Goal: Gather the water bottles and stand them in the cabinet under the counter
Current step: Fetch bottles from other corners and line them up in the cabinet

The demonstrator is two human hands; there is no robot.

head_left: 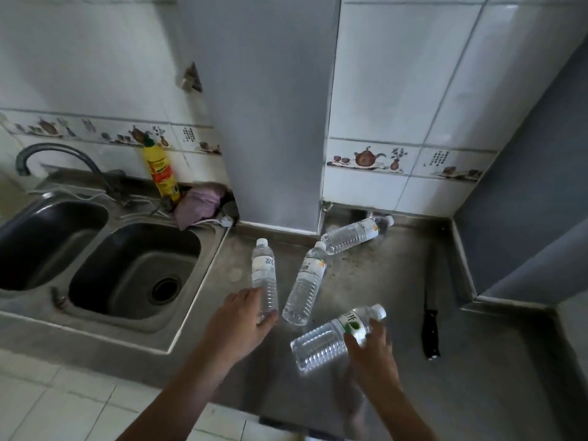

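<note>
Left hand (245, 316) grips one lying bottle (264, 275), right hand (370, 345) grips another (331, 337), two more (305, 284) lie loose on the bench (397, 281) — best grip mid-body, lift level.

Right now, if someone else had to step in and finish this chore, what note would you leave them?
Left hand: fingers wrapped round the base of the leftmost bottle, which lies on the counter.
Right hand: gripping the nearest bottle near its cap end.
Two more bottles lie untouched: the middle bottle and the far bottle by the wall.
A black-handled knife lies to the right; keep clear of it.
Done: nothing stored yet. Left: gather all four and stand them in the cabinet below, which is out of view.
</note>
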